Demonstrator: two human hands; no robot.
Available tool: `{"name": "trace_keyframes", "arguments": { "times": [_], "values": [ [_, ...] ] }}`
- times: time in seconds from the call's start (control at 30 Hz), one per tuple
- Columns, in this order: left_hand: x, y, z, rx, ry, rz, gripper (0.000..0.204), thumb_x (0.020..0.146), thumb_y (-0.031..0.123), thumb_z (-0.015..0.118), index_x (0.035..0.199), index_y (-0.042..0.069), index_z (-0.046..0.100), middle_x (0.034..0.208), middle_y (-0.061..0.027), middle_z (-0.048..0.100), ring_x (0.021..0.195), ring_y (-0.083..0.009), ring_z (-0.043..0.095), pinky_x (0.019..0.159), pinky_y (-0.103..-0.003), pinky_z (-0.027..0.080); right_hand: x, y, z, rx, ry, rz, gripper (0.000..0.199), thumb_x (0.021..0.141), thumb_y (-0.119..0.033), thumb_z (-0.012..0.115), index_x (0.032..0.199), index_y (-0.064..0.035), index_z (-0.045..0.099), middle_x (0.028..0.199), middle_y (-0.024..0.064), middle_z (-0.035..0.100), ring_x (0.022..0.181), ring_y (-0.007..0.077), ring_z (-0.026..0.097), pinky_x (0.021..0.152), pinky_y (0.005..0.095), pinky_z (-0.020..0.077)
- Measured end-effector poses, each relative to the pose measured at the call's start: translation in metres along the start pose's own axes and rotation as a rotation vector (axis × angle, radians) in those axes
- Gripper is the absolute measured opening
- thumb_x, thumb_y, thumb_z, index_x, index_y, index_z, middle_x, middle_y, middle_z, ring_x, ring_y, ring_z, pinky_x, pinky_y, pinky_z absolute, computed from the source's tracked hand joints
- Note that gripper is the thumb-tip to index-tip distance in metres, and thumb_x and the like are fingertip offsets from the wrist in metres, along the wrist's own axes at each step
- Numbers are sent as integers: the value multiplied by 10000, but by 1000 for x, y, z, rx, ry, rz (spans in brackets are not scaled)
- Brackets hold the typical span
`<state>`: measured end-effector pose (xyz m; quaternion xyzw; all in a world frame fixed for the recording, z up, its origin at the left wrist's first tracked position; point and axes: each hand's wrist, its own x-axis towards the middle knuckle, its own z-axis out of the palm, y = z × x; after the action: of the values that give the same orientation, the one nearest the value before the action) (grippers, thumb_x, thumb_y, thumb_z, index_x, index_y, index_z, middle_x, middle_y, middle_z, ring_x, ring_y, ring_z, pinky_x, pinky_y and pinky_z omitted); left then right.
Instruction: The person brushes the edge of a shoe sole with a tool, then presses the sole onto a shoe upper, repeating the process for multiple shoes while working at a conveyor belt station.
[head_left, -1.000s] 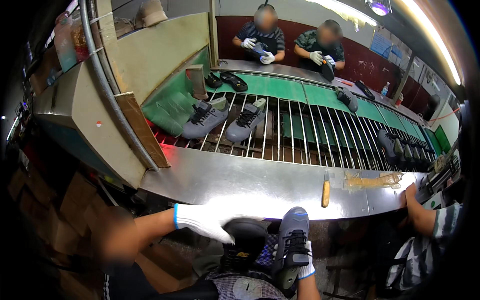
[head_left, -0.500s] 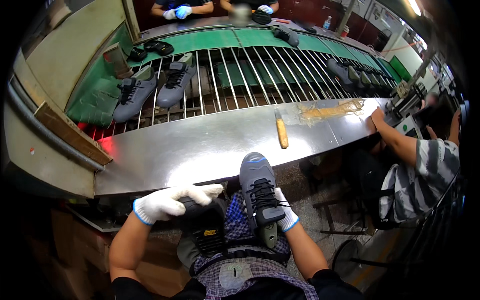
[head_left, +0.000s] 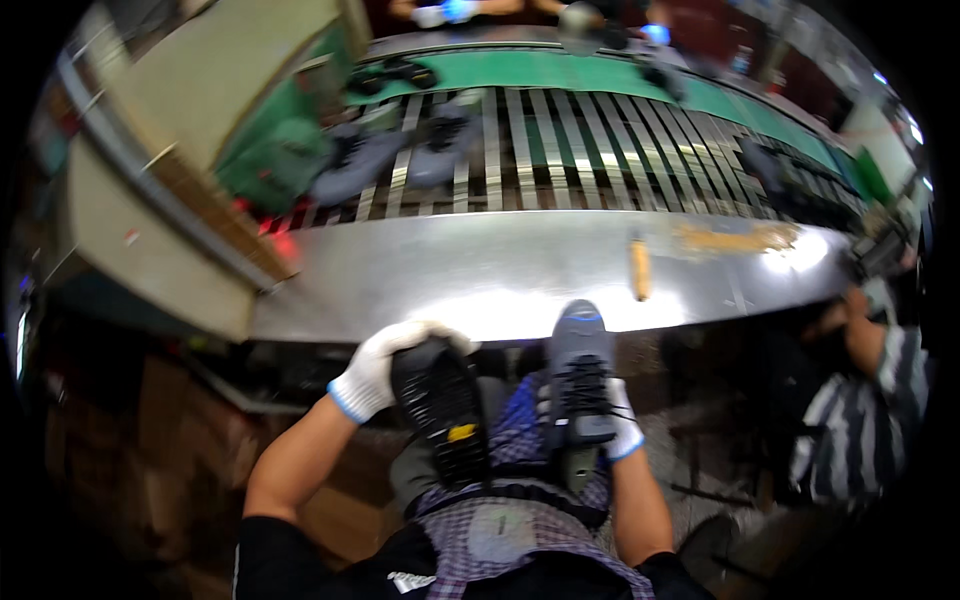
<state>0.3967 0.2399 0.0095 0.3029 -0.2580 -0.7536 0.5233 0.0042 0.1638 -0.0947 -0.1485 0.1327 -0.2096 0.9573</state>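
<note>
My left hand (head_left: 368,376), in a white knit glove with a blue cuff edge, curls around the top end of a black shoe sole (head_left: 440,400). Its ridged tread and a yellow patch face me; whether an upper is attached behind is hidden. A grey lace-up shoe (head_left: 582,365) with black laces stands toe up over my lap, a greenish last (head_left: 577,466) showing at its heel end. My right hand (head_left: 622,420), gloved the same way, grips this shoe from its right side, with most of the fingers hidden behind it.
Ahead lies a metal worktop (head_left: 450,255) with a wooden-handled knife (head_left: 640,270). Beyond it, a roller conveyor (head_left: 560,150) carries grey shoes (head_left: 440,145) at left and more at right. A person in a striped shirt (head_left: 855,420) sits at right; other gloved people work across the line.
My left hand has gone from loosely extended over the sole to wrapped around its end, tilting the tread up. The whole view has swung left and blurred. The shoe stays in my right hand.
</note>
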Motion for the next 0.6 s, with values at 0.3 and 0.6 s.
{"name": "trace_keyframes", "arguments": {
  "times": [0.3,0.6],
  "values": [
    [12,63,52,-23,-47,173,625,1172,518,365,911,34,661,739,-158,666,812,-399,723,890,-589,593,0,0,-50,205,-52,36,1139,835,-643,830,1633,46,397,1544,414,502,1358,613,568,1141,728,494],
    [112,-50,45,-302,-263,-33,156,976,131,642,1024,-5,703,1112,-165,730,1237,-401,664,1198,-573,449,-62,11,79,338,-83,-3,982,975,-583,679,1628,88,381,1529,420,513,1346,570,598,1157,633,525]
  ]
}}
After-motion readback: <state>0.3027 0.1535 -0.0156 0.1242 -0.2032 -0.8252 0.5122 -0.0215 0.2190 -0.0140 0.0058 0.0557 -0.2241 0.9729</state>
